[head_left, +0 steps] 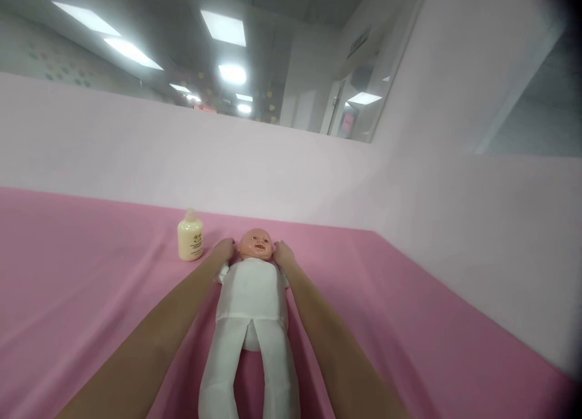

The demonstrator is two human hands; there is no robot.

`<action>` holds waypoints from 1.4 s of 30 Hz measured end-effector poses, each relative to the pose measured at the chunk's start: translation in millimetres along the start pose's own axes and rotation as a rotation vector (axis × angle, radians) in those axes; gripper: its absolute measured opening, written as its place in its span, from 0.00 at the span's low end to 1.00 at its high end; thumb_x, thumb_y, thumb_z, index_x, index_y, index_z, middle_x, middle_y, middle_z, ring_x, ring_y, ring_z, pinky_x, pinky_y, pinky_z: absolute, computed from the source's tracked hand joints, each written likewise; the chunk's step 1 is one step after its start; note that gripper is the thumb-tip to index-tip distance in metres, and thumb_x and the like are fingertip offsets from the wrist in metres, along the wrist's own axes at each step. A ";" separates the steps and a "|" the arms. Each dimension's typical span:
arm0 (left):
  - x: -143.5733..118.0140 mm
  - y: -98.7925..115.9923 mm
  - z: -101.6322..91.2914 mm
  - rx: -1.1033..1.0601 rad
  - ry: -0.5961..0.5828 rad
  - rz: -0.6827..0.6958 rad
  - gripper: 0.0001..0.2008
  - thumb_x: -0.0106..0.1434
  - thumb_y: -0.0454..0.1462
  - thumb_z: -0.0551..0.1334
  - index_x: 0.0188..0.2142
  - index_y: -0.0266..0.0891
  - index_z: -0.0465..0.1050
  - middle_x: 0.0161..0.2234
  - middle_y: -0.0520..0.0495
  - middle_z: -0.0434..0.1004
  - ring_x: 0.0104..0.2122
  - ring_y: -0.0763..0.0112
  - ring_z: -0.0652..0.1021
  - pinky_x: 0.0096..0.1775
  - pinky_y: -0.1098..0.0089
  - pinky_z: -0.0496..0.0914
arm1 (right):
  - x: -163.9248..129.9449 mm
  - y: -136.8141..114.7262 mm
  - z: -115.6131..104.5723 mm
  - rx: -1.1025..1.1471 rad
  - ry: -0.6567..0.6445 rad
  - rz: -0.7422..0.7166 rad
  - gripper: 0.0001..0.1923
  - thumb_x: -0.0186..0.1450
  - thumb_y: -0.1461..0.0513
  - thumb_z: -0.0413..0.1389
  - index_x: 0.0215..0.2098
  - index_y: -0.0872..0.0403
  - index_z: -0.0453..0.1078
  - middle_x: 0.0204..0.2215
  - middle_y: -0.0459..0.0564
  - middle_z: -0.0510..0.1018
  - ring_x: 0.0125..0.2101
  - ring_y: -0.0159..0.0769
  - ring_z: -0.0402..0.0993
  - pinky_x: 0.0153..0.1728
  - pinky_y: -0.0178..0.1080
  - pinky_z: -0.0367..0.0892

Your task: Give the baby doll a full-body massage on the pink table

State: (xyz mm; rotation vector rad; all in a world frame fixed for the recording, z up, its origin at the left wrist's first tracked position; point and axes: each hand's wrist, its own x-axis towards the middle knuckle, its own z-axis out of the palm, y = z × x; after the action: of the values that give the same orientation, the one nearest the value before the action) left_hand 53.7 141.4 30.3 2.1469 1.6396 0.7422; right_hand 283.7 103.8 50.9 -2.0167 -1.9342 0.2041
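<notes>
A baby doll (251,288) lies face up on a pink sheet, its head toward the wall and its legs toward me. Its body and limbs are white, and its bare head (256,244) is skin-toned. My left hand (224,249) is closed beside the left side of the head, just above the doll's white upper arm. On the opposite side, my right hand (284,254) has its fingers curled close against the doll's ear. The doll's own hands are hidden, and what my fingers hold cannot be made out.
A cream pump bottle (190,237) with dark print stands left of my left hand. The pink sheet (91,273) spreads over the surface with some creases. White walls (273,176) rise behind and at the right, with a large glass pane (254,55) above reflecting ceiling lights.
</notes>
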 end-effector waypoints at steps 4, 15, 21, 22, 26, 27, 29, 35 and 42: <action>7.1 -8.4 6.5 0.054 -0.076 -0.134 0.17 0.68 0.43 0.60 0.52 0.37 0.70 0.49 0.42 0.74 0.46 0.64 0.77 0.48 0.57 0.74 | 8.8 8.0 9.3 -0.027 -0.084 0.033 0.15 0.66 0.65 0.50 0.48 0.60 0.73 0.48 0.62 0.78 0.50 0.43 0.75 0.47 0.38 0.68; -15.5 0.4 -4.7 -0.024 0.053 -0.073 0.16 0.63 0.36 0.58 0.49 0.36 0.74 0.49 0.36 0.78 0.51 0.57 0.76 0.53 0.61 0.69 | -15.3 3.9 -1.8 0.135 0.002 0.007 0.20 0.70 0.53 0.54 0.54 0.56 0.68 0.51 0.54 0.73 0.49 0.39 0.73 0.51 0.49 0.70; -52.7 11.0 -42.0 -0.183 0.254 0.132 0.24 0.66 0.32 0.46 0.59 0.39 0.65 0.59 0.42 0.69 0.57 0.65 0.71 0.57 0.65 0.67 | -43.2 13.8 -38.6 0.323 0.160 -0.040 0.28 0.69 0.64 0.45 0.67 0.55 0.52 0.53 0.58 0.72 0.53 0.41 0.72 0.54 0.45 0.68; -60.7 14.2 -48.3 -0.224 0.280 0.188 0.24 0.66 0.33 0.47 0.60 0.40 0.64 0.56 0.43 0.71 0.56 0.66 0.72 0.55 0.65 0.68 | -48.7 15.7 -44.6 0.351 0.181 -0.050 0.31 0.67 0.66 0.43 0.69 0.54 0.49 0.55 0.58 0.71 0.56 0.41 0.70 0.56 0.44 0.67; -98.6 28.5 -67.5 -0.233 0.258 0.361 0.27 0.63 0.36 0.55 0.62 0.39 0.63 0.39 0.46 0.74 0.38 0.66 0.76 0.45 0.65 0.72 | -76.3 19.3 -58.5 0.458 0.214 -0.065 0.35 0.63 0.67 0.42 0.69 0.53 0.47 0.60 0.59 0.68 0.61 0.41 0.64 0.58 0.47 0.65; -108.7 31.5 -70.6 -0.200 0.227 0.374 0.28 0.63 0.37 0.56 0.62 0.39 0.62 0.36 0.48 0.73 0.34 0.68 0.75 0.41 0.66 0.72 | -84.9 19.2 -59.6 0.476 0.208 -0.067 0.34 0.63 0.67 0.42 0.68 0.54 0.49 0.59 0.60 0.68 0.61 0.41 0.65 0.58 0.47 0.66; -128.6 35.7 -74.4 -0.149 0.170 0.390 0.28 0.63 0.38 0.56 0.63 0.39 0.60 0.34 0.49 0.72 0.29 0.71 0.72 0.36 0.68 0.72 | -104.7 18.6 -60.7 0.500 0.189 -0.084 0.31 0.65 0.66 0.43 0.66 0.55 0.54 0.57 0.60 0.71 0.58 0.40 0.68 0.56 0.46 0.67; -184.2 23.4 -56.7 -0.051 0.083 0.617 0.24 0.70 0.38 0.49 0.65 0.44 0.59 0.57 0.42 0.70 0.51 0.61 0.75 0.55 0.58 0.70 | -183.3 24.7 -55.6 0.289 -0.076 -0.408 0.32 0.66 0.64 0.46 0.69 0.53 0.52 0.45 0.53 0.78 0.45 0.38 0.76 0.50 0.46 0.72; -220.8 -11.3 -16.5 0.064 -0.028 0.986 0.35 0.68 0.28 0.50 0.70 0.49 0.44 0.67 0.43 0.58 0.68 0.61 0.56 0.66 0.50 0.56 | -233.8 32.6 -28.8 -0.049 -0.155 -0.790 0.37 0.66 0.67 0.45 0.72 0.58 0.41 0.70 0.59 0.48 0.71 0.42 0.40 0.69 0.56 0.42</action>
State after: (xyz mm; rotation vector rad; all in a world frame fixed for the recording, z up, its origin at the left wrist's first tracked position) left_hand -8.7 -68.1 -6.6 2.9551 0.4876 0.8808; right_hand 309.1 -132.3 36.8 -1.1414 -2.6758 0.1125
